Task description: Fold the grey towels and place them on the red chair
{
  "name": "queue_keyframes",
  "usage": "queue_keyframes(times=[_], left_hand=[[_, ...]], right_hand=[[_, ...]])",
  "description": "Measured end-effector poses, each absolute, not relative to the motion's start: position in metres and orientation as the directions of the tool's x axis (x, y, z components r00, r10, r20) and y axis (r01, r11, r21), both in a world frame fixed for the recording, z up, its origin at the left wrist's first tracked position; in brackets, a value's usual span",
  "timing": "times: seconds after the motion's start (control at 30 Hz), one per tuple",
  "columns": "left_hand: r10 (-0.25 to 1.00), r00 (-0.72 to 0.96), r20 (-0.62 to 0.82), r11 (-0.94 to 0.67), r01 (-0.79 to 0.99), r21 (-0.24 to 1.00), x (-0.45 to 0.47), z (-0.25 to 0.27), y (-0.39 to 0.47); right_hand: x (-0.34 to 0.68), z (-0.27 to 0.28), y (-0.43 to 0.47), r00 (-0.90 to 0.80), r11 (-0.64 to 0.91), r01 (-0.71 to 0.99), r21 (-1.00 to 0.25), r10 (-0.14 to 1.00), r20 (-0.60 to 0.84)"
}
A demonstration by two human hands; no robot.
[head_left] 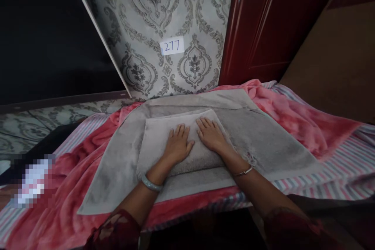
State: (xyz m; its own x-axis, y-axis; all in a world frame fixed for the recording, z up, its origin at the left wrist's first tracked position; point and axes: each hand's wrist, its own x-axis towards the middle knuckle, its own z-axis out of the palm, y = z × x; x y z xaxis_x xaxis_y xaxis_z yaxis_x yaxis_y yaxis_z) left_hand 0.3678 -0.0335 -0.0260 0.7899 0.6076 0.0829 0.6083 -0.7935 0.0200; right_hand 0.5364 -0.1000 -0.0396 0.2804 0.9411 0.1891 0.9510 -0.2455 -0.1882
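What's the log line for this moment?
left hand: palm-down on folded cloth; right hand: palm-down on folded cloth; below: gray cloth over red blanket

Before you is a patterned wall (195, 19); on your left, a black screen (52, 39); on your right, a red panel (263, 19).

Towel (156, 136) lies on sheet (111, 174), sheet on blanket (73, 179)
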Motion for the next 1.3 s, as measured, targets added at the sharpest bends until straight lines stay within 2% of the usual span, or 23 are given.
queue_keyframes(times=[0.27,0.47,0.67,0.97,1.17,1.3], left_hand=[[0.615,0.782,0.101,-0.787,0.616,0.022,0.368,-0.022,-0.033],[0.645,0.762,0.052,-0.764,0.645,0.031,0.362,-0.013,-0.026],[0.769,0.639,-0.02,-0.638,0.769,0.037,0.335,-0.005,0.013],[0.918,0.397,-0.003,-0.396,0.916,0.069,0.301,-0.002,0.041],[0.924,0.381,0.019,-0.382,0.922,0.067,0.3,-0.003,0.039],[0.919,0.393,0.031,-0.394,0.916,0.073,0.3,-0.004,0.039]], right_hand=[[0.538,-0.037,-0.098,0.278,-0.256,0.957,-0.137,0.943,0.181],[0.538,-0.037,-0.099,0.287,-0.264,0.954,-0.143,0.943,0.169],[0.537,-0.035,-0.099,0.306,-0.28,0.945,-0.166,0.94,0.153],[0.535,-0.032,-0.101,0.298,-0.276,0.948,-0.157,0.944,0.139],[0.55,-0.01,-0.089,0.263,-0.256,0.944,-0.208,0.965,0.006],[0.567,0.001,-0.076,0.365,-0.345,0.91,-0.232,0.93,0.051]])
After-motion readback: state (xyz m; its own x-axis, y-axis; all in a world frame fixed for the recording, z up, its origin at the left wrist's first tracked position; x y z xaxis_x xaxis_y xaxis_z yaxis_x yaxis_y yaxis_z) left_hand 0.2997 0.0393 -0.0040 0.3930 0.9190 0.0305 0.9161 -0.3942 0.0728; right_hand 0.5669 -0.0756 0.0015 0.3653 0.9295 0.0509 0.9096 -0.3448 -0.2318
